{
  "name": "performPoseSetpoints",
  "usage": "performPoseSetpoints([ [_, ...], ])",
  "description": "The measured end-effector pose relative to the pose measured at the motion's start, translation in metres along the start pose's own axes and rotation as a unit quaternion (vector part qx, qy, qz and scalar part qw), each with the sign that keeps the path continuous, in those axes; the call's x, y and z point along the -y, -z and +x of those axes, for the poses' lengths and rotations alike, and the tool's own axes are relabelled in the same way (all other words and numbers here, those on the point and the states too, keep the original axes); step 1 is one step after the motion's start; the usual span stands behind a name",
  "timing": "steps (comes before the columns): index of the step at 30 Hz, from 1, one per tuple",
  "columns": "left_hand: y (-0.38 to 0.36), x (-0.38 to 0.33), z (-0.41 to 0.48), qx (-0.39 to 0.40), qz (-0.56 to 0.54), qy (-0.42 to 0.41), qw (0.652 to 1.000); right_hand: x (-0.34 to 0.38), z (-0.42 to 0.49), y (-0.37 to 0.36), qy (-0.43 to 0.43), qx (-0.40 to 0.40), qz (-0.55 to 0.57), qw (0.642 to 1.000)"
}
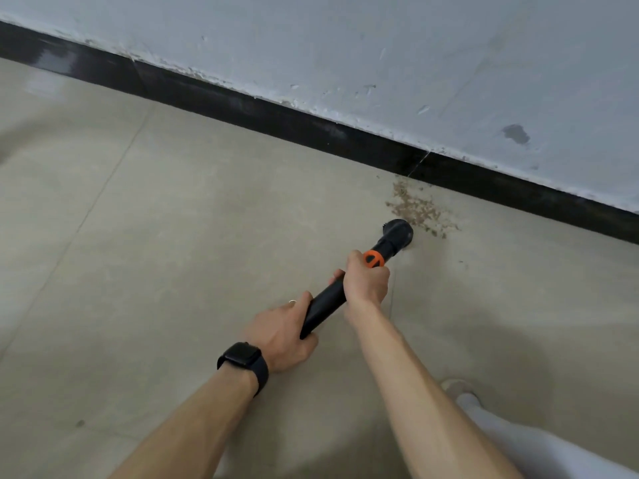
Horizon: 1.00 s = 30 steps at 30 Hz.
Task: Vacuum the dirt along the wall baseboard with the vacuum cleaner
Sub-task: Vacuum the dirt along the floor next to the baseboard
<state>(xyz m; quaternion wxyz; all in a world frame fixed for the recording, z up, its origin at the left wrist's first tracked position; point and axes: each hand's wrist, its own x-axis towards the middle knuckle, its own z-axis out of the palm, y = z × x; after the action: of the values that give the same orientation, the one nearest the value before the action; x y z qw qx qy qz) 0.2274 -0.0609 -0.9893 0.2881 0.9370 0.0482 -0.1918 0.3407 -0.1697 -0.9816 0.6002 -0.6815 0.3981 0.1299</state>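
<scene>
Dirt [418,209] lies at one o'clock from the nozzle [397,233]. With left hand [283,337] and right hand [366,281] gripping the wand [325,305], a hasty shove might scatter it.

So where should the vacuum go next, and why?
Probably nudge the nozzle forward into the dirt pile. Its head sits at the pile's near edge, and crumbs lie between it and the black baseboard. The left hand and right hand grip the tube.
</scene>
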Motion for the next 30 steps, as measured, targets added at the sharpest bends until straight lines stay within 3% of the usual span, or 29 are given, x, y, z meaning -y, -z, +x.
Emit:
performPoseSetpoints([
  [14, -0.051, -0.126, 0.053, 0.057, 0.122, -0.194, 0.972, 0.023, 0.056, 0.149, -0.034, -0.136, 0.201, 0.969],
  [18, -0.064, -0.147, 0.059, 0.057, 0.136, -0.209, 0.967, 0.027, 0.068, 0.170, -0.036, -0.156, 0.224, 0.961],
  [25, -0.036, -0.078, 0.055, 0.045, 0.120, -0.167, 0.978, 0.011, 0.042, 0.114, -0.037, -0.086, 0.203, 0.975],
  [30, 0.006, -0.009, 0.027, 0.007, 0.126, -0.094, 0.988, 0.001, -0.004, 0.042, -0.063, -0.012, 0.193, 0.979],
])
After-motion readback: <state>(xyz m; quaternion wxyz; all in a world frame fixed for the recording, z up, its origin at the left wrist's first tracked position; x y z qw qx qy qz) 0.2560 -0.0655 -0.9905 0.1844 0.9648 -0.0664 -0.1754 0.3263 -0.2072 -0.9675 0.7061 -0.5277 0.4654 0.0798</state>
